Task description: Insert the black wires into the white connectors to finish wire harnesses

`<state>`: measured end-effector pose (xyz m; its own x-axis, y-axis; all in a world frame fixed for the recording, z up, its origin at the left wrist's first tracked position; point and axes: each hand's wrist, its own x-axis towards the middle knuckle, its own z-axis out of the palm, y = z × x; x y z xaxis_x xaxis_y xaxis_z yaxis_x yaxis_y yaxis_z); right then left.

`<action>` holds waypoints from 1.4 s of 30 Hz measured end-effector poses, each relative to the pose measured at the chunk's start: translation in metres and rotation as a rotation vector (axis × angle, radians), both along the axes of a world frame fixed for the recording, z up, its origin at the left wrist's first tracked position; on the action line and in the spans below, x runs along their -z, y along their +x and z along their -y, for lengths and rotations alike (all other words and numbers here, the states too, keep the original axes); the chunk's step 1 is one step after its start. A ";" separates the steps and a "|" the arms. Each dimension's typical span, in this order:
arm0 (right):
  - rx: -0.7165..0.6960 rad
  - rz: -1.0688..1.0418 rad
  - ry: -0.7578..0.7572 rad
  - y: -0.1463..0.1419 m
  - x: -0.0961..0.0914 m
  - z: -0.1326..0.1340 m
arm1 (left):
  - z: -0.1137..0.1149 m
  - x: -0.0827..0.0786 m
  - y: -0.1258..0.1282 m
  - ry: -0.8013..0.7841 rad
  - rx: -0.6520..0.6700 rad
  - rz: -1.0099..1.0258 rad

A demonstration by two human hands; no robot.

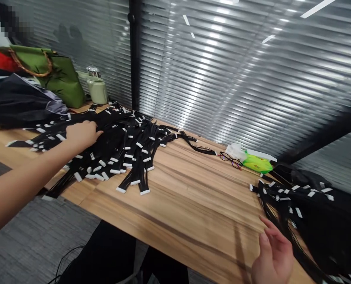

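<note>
A large pile of black flat ribbon cables with white end connectors (110, 142) covers the left part of the wooden table (190, 197). My left hand (82, 135) rests on this pile, back up and thumb out to the side. Its other fingertips dip among the dark cables and are hidden, so any grip there is unclear. My right hand (273, 254) hovers over the table's right front, palm turned up and fingers apart, holding nothing. Just beyond it lies a second heap of the same black cables (314, 221), apart from the hand.
A green bag (66, 79) and a pale jar (97, 88) stand at the back left, beside dark folded fabric (15, 100). Glasses (231, 159) and a green packet (257, 161) lie along the back edge. Window blinds (223, 71) rise behind the table.
</note>
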<state>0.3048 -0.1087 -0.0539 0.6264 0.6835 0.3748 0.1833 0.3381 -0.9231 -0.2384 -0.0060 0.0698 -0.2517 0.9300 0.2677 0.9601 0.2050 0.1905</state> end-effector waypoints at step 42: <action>-0.192 -0.028 -0.258 -0.031 0.016 0.001 | -0.044 -0.127 -0.034 0.036 -0.012 0.029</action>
